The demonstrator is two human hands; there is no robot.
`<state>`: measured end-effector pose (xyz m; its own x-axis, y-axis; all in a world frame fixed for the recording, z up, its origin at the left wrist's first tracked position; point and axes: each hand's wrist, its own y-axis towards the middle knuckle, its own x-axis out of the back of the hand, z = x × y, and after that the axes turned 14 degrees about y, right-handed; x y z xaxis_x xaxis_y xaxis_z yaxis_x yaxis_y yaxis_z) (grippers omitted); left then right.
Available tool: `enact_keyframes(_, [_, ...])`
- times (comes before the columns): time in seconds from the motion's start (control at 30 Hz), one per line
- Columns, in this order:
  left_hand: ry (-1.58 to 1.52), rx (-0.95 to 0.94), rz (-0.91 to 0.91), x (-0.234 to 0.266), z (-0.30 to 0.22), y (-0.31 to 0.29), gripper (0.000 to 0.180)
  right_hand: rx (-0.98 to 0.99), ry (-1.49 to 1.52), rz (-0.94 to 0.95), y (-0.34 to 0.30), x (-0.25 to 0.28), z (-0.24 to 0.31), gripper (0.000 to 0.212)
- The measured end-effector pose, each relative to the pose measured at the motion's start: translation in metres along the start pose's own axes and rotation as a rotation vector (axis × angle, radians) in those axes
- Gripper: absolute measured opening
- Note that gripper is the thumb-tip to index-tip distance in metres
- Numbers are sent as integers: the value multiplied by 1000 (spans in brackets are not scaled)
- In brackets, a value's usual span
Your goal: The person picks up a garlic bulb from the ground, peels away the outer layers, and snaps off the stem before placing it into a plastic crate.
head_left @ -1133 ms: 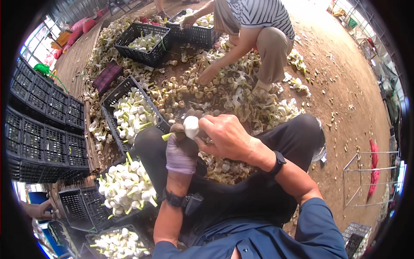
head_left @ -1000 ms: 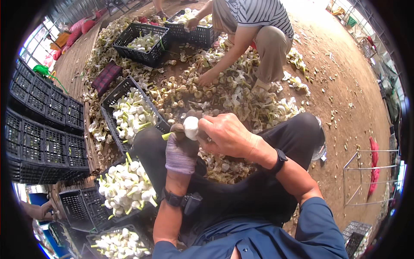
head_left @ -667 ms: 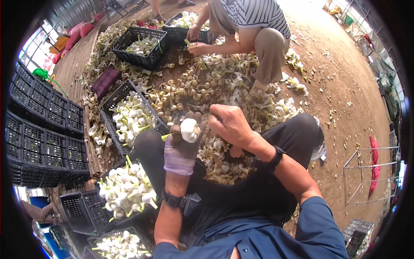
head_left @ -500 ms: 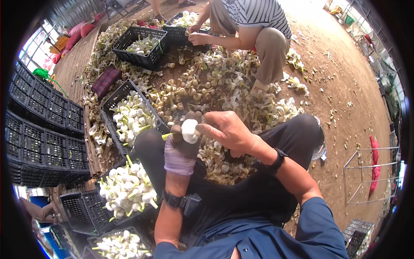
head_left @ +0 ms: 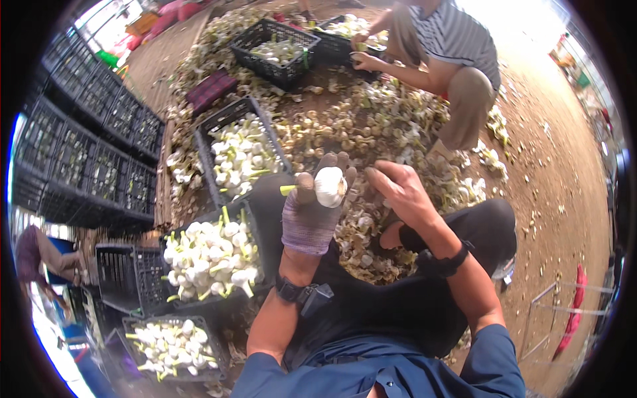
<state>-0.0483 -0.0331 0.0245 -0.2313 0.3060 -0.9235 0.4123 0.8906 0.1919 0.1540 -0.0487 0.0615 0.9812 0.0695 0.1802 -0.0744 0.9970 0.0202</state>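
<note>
Head view: your left hand point(head_left: 308, 209) pinched the garlic bulb point(head_left: 329, 187) between fingers and thumb; your right hand point(head_left: 402, 189) hung just beside, fingers bunched. It seemed light, firm, slick-skinned, best gripped around its middle.

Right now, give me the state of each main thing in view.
Left hand: gloved, holding a garlic bulb.
Garlic bulb: white, green stem attached.
Right hand: bare, fingers bent, apart from the bulb.
Crate beyond left knee: filled with bulbs.
Far crate: partly filled.
Side crates: stacked.
Skins: scattered on ground.
</note>
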Motion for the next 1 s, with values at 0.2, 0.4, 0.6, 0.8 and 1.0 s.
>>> enact_keyframes(0.2, [249, -320, 31, 7, -77, -46, 20, 447, -621, -53, 5, -21, -6, 9])
enact_keyframes(0.4, [818, -382, -430, 100, -169, -167, 20, 328, -667, 225, 21, -17, -13, 18])
enact_keyframes(0.6, [1286, -290, -914, 134, -203, -221, 25, 224, -872, 321, 62, 7, -34, 24])
enact_keyframes(0.8, [2122, -358, -952, 185, -273, -226, 29, 29, -1015, 412, 146, 11, -117, 36])
enact_keyframes(1.0, [2827, 242, -946, 215, -310, -209, 41, -64, -1008, 285, 219, 9, -162, 29])
